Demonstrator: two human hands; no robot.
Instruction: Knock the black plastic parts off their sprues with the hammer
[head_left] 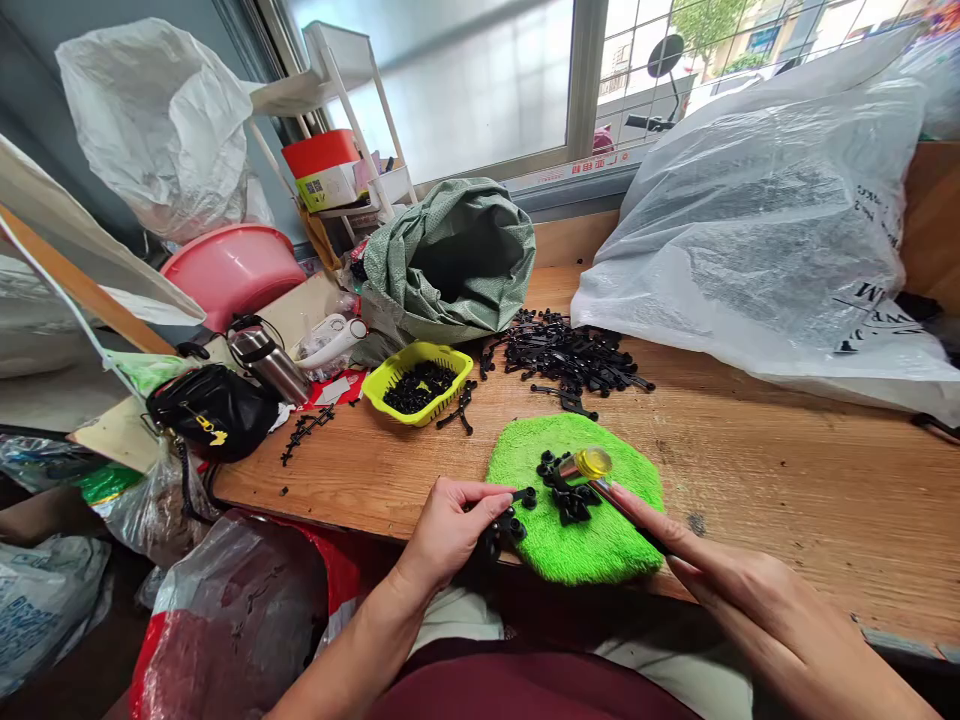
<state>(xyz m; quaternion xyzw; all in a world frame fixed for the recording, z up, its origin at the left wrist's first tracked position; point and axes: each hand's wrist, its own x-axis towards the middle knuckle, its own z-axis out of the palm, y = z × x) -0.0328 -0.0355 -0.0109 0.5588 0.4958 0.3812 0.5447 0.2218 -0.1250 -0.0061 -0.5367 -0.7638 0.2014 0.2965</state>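
Note:
My left hand [455,525] pinches a small black plastic part [528,497] at the left edge of a bright green cloth [622,545]. More black parts hang below those fingers, partly hidden. In my right hand [742,590] is a hammer [589,465] with a yellow translucent face, its handle running under my fingers. The hammer head is over a small cluster of black plastic parts [574,503] on the cloth; whether it touches them I cannot tell.
Behind the cloth lies a heap of black parts [574,352]. A yellow basket [390,408] holds small black pieces, with a green woven sack [480,250] behind it. Left are a black pouch [214,415] and a steel flask [270,360]. A large white plastic bag [750,220] stands right.

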